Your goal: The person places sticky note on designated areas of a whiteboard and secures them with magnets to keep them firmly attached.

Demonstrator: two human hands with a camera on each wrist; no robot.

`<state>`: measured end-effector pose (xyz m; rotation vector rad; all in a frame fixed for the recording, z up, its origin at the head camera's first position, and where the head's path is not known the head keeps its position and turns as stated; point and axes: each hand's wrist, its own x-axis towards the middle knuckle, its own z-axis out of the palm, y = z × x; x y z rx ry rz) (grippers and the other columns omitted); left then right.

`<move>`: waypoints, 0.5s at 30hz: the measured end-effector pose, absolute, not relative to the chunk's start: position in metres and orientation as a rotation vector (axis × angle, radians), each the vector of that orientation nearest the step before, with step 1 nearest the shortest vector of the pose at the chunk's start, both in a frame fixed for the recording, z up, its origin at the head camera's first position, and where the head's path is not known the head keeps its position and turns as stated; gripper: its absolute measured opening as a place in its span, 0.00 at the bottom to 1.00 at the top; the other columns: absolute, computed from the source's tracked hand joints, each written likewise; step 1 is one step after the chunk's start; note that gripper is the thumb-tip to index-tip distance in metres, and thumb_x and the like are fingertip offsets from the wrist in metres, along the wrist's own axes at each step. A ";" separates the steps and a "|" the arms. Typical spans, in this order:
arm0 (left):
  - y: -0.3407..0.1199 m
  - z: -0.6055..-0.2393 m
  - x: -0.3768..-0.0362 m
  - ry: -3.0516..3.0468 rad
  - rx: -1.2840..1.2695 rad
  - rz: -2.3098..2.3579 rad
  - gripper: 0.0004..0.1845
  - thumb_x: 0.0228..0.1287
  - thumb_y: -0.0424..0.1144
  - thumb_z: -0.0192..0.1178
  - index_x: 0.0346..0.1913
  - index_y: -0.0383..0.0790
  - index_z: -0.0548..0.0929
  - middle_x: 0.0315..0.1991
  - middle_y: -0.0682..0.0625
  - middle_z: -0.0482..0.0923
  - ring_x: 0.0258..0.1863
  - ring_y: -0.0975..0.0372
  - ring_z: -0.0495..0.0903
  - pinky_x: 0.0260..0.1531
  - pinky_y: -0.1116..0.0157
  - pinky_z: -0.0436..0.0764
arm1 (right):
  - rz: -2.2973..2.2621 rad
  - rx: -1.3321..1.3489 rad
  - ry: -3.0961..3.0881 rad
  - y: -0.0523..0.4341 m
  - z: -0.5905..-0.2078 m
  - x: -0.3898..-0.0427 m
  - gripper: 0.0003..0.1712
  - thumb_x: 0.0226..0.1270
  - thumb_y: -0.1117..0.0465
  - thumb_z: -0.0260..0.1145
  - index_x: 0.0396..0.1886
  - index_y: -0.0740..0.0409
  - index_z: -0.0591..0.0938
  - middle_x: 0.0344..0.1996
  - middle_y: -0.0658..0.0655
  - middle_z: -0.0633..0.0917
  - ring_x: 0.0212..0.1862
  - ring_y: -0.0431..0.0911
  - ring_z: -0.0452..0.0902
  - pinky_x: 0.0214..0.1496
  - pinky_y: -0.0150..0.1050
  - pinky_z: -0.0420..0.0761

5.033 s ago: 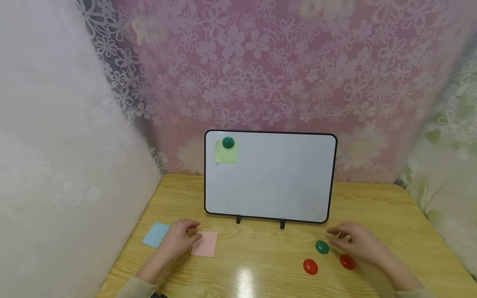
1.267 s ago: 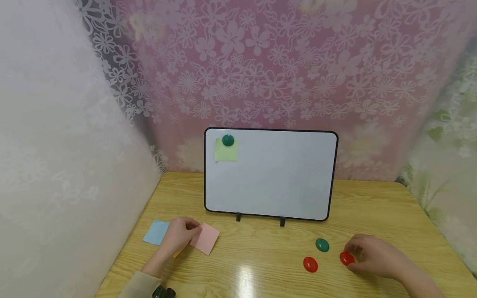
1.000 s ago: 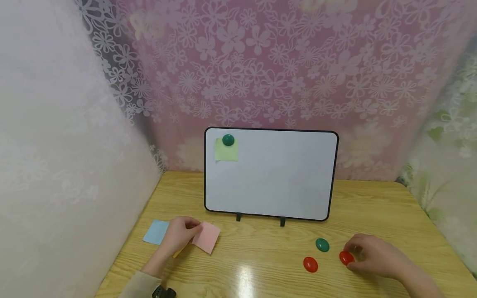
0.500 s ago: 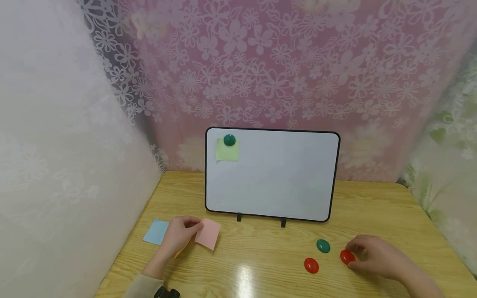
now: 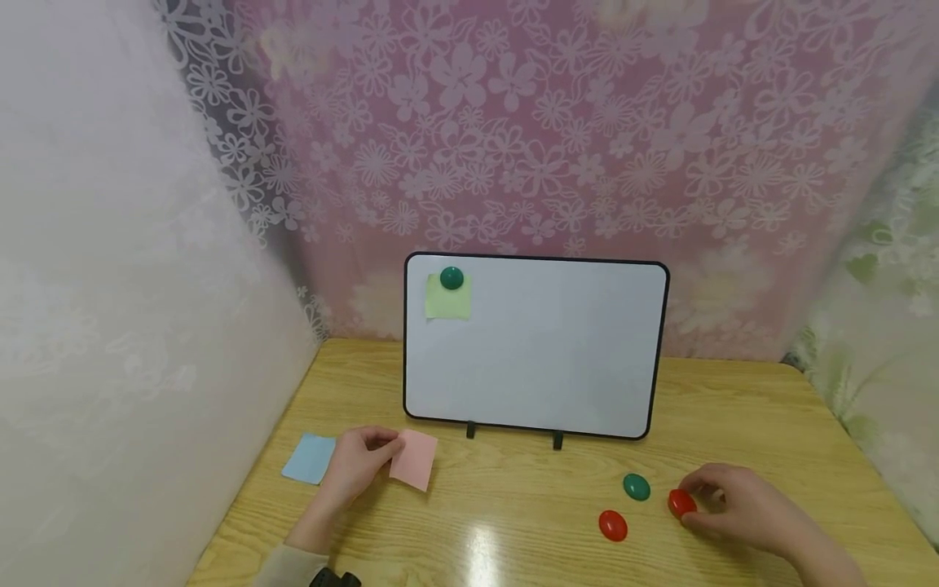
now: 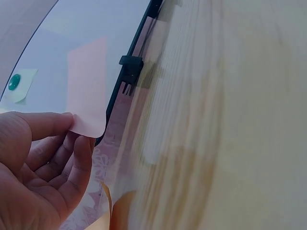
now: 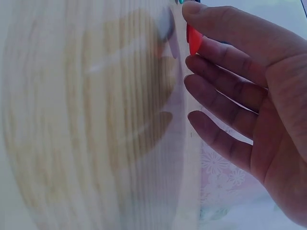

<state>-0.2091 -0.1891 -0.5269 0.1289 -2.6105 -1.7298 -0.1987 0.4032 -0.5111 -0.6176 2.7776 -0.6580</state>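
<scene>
While the left hand (image 5: 350,467) lies low on the wooden worktop (image 5: 513,489), its thumb and curled fingers (image 6: 72,158) pinch the near edge of a pink sticky note (image 5: 414,459), which is lifted at a tilt just in front of the whiteboard (image 5: 543,350). A blue sticky note (image 5: 308,457) lies flat just beside that hand, on its outer side. Over on the other side, the right hand (image 5: 741,505) rests on the worktop with its thumb and forefinger closed on a red magnet (image 5: 681,503); the remaining fingers (image 7: 220,134) are loosely bent and slightly apart, touching nothing that can be made out. A green magnet (image 5: 636,487) and a second red magnet (image 5: 612,525) sit near it, free of the hand. On the whiteboard's upper left corner, another green magnet (image 5: 451,278) pins a green sticky note (image 5: 447,302).
</scene>
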 end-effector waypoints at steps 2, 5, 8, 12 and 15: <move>-0.189 -0.527 -0.208 -2.603 0.131 -1.745 0.08 0.72 0.36 0.72 0.48 0.36 0.93 0.40 0.48 0.89 0.38 0.58 0.87 0.36 0.62 0.88 | -0.672 -0.603 2.778 0.403 -0.512 -0.198 0.24 0.61 0.37 0.81 0.48 0.46 0.89 0.44 0.40 0.86 0.43 0.34 0.80 0.43 0.37 0.85; -0.189 -0.528 -0.208 -2.589 0.137 -1.767 0.08 0.72 0.36 0.72 0.48 0.36 0.93 0.40 0.48 0.89 0.37 0.58 0.87 0.36 0.61 0.88 | -0.693 -0.582 2.785 0.401 -0.512 -0.198 0.25 0.61 0.37 0.81 0.49 0.47 0.89 0.44 0.41 0.87 0.44 0.35 0.80 0.44 0.37 0.85; -0.188 -0.528 -0.209 -2.574 0.136 -1.779 0.08 0.73 0.36 0.72 0.48 0.36 0.93 0.39 0.48 0.89 0.37 0.58 0.87 0.37 0.60 0.88 | -0.718 -0.575 2.798 0.397 -0.512 -0.198 0.25 0.61 0.37 0.81 0.50 0.47 0.89 0.46 0.42 0.87 0.44 0.36 0.80 0.44 0.38 0.86; -0.188 -0.528 -0.210 -2.560 0.121 -1.781 0.08 0.73 0.37 0.72 0.48 0.36 0.93 0.39 0.48 0.89 0.36 0.58 0.88 0.37 0.60 0.89 | -0.759 -0.594 2.820 0.391 -0.512 -0.197 0.25 0.60 0.37 0.82 0.49 0.46 0.89 0.45 0.41 0.87 0.44 0.36 0.81 0.44 0.37 0.86; -0.187 -0.528 -0.210 -2.559 0.110 -1.764 0.09 0.73 0.37 0.72 0.49 0.36 0.93 0.39 0.49 0.89 0.35 0.58 0.88 0.36 0.61 0.88 | -0.786 -0.600 2.822 0.388 -0.512 -0.198 0.25 0.61 0.38 0.81 0.50 0.46 0.89 0.45 0.41 0.87 0.44 0.35 0.81 0.44 0.37 0.86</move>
